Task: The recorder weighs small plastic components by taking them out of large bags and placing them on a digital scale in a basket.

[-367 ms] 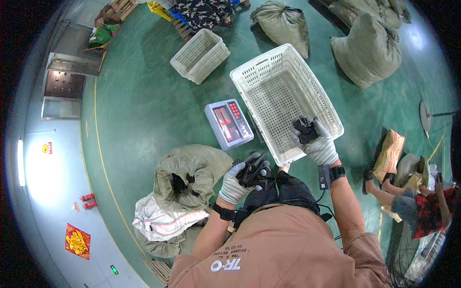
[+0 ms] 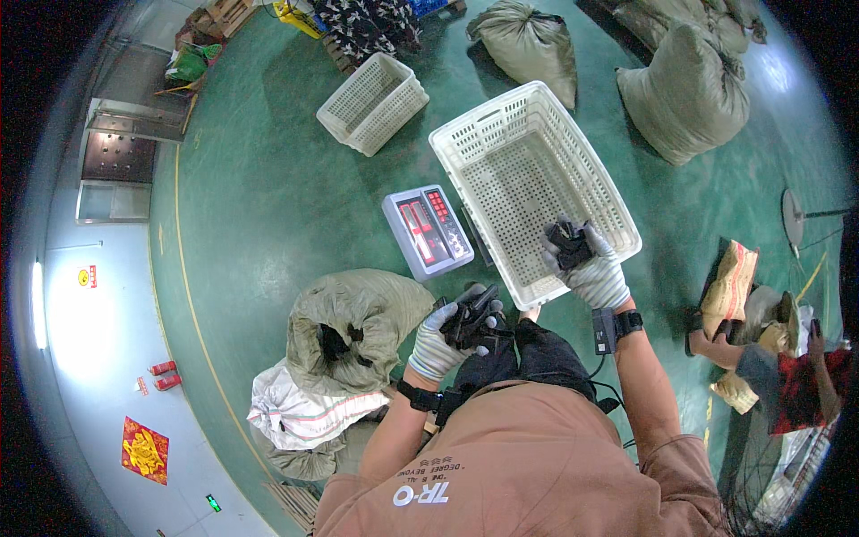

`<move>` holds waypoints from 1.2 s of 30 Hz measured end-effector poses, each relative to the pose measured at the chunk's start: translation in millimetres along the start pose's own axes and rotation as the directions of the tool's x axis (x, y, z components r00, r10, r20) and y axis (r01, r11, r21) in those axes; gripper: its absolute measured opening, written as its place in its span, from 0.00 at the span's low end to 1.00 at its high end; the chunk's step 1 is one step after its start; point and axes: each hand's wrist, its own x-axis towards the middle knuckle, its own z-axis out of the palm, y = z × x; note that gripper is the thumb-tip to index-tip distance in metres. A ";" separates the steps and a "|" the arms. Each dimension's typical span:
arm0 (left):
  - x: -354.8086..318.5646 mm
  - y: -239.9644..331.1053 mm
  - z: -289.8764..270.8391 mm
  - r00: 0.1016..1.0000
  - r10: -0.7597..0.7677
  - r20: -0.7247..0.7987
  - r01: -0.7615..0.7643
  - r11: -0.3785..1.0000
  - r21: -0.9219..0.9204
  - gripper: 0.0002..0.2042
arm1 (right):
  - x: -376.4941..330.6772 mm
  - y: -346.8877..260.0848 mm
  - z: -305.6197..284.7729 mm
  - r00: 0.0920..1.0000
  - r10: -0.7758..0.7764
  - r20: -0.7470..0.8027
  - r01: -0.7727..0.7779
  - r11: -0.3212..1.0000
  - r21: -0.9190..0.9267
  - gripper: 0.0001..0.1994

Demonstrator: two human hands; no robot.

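Observation:
My left hand [image 2: 441,347], in a striped grey-white glove, is closed around several black pieces [image 2: 472,320] that look like small moulded parts; their exact kind I cannot make out. It is in front of my body, beside the open woven sack. Over the near right end of the white plastic crate [image 2: 477,224], my gloved right hand [image 2: 598,271] grips a black bunch [image 2: 569,243] of similar pieces. The crate's perforated bottom shows beyond that hand. To the crate's left is a grey counting scale [image 2: 428,233] with red-lit displays and keys.
An open woven sack [image 2: 394,300] with dark contents stands at left, above a white sack [image 2: 295,407]. A smaller white crate [image 2: 344,116] lies farther off. Full tied sacks [image 2: 684,98] stand at far right. Another person [image 2: 805,380] is at the right edge, near a tan sack [image 2: 729,282].
My hands and what they hold stay almost in place. At the right edge, the other person's legs have shifted slightly to the right.

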 end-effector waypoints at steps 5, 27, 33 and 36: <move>2.4 3.6 -0.2 1.000 -0.012 -0.002 0.012 1.000 -0.015 0.26 | 2.1 0.7 -2.1 1.000 0.021 0.005 -0.021 1.000 0.022 0.23; 5.5 13.1 9.8 0.988 0.035 -0.149 -0.009 0.986 0.169 0.28 | 7.4 5.6 0.2 1.000 0.008 -0.008 -0.008 1.000 0.024 0.23; 7.8 15.1 13.4 0.984 0.029 -0.175 -0.001 0.988 0.157 0.27 | 8.7 7.7 4.1 1.000 0.004 0.000 -0.004 0.998 0.063 0.23; 7.6 14.9 14.4 0.980 0.033 -0.195 -0.005 0.989 0.145 0.26 | 9.1 7.5 4.8 0.999 0.016 0.046 -0.019 0.997 0.074 0.23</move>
